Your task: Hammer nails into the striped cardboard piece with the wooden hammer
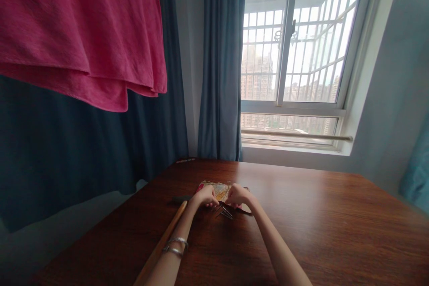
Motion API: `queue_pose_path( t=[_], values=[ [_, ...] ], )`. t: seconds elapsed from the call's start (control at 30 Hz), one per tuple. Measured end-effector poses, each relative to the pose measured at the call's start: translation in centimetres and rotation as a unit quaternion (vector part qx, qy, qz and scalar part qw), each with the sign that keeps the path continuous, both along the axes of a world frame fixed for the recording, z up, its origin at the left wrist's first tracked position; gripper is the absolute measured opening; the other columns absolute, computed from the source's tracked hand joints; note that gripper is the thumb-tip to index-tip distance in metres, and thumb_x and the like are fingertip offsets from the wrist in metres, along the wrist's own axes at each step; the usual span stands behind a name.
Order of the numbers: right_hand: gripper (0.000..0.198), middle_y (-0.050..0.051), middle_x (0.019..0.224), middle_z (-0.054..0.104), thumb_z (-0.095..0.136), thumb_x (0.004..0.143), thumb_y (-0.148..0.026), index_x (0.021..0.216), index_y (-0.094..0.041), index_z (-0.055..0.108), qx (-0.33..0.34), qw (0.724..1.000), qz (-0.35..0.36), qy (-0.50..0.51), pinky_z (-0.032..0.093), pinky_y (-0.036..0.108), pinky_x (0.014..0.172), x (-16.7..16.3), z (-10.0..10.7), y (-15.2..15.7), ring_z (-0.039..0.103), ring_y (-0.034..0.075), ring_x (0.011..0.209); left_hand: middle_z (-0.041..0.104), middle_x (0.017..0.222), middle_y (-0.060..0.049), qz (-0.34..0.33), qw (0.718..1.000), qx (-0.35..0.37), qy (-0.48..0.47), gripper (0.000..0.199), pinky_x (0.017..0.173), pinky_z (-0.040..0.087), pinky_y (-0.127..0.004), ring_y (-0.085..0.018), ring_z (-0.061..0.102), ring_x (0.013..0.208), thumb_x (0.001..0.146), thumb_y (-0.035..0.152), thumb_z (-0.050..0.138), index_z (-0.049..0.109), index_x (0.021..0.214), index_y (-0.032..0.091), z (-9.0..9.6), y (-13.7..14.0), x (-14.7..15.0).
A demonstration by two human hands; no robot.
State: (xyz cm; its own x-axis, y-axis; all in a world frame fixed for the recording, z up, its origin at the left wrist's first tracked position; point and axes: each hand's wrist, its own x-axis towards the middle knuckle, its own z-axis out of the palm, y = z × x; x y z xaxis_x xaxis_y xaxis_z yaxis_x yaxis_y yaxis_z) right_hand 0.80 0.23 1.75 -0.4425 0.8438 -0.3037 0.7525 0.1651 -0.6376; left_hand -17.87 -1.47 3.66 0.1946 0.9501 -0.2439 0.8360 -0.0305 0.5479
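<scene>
My left hand (pixel 208 195) is closed, fingertips pinched together, at the left front of a small patterned piece (pixel 220 191) in gold and pale tones with a pink edge. My right hand (pixel 237 195) faces it from the right, its fingers also curled shut. Only a small gap parts the two hands. A thin dark edge shows near the fingertips, but what the fingers grip is too small to make out. Just in front of the hands lie several thin metallic pieces (pixel 226 212) on the brown wooden table (pixel 301 232).
A long wooden stick (pixel 164 241) lies along my left forearm. Beside the left hand is a dark flat object (pixel 181 198). Small pale items (pixel 185 160) sit at the far left table corner. A pink towel (pixel 80 31) hangs at upper left, before blue curtains (pixel 219 62).
</scene>
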Motion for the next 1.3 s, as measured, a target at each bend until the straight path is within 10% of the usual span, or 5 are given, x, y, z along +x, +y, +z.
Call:
queue_pose_path(
  t=[0.2,0.43,1.3],
  values=[
    [0.028,0.007,0.112,0.055,0.050,0.085,-0.031,0.109,-0.018,0.052,0.189,0.971,-0.131,0.073,0.048,0.040,0.079,0.1,-0.9,1.4,0.056,0.019,0.093,0.068,0.085,-0.004,0.032,0.964,0.252,-0.079,0.021,0.071,0.043,-0.020,-0.013,0.060,0.080,0.072,0.026,0.054,0.067,0.085,0.015,-1.8,2.0,2.2],
    [0.024,0.006,0.112,0.056,0.048,0.086,-0.030,0.105,-0.019,0.055,0.290,0.938,-0.148,0.115,0.047,0.039,0.080,-1.0,-2.7,0.6,0.056,0.018,0.093,0.067,0.091,-0.008,0.062,0.942,0.292,-0.151,0.024,0.078,0.044,-0.025,-0.015,0.060,0.082,0.073,0.012,0.051,0.066,0.092,0.011,-4.1,2.8,4.5],
    [0.024,0.006,0.108,0.057,0.047,0.086,-0.031,0.106,-0.020,0.054,0.281,0.922,-0.226,0.144,0.048,0.036,0.077,-1.6,-2.6,-0.1,0.057,0.016,0.088,0.060,0.080,-0.007,0.168,0.906,0.341,-0.187,0.012,0.074,0.044,-0.025,-0.014,0.056,0.074,0.072,0.019,0.057,0.065,0.078,0.012,-4.6,3.6,5.5]
  ],
)
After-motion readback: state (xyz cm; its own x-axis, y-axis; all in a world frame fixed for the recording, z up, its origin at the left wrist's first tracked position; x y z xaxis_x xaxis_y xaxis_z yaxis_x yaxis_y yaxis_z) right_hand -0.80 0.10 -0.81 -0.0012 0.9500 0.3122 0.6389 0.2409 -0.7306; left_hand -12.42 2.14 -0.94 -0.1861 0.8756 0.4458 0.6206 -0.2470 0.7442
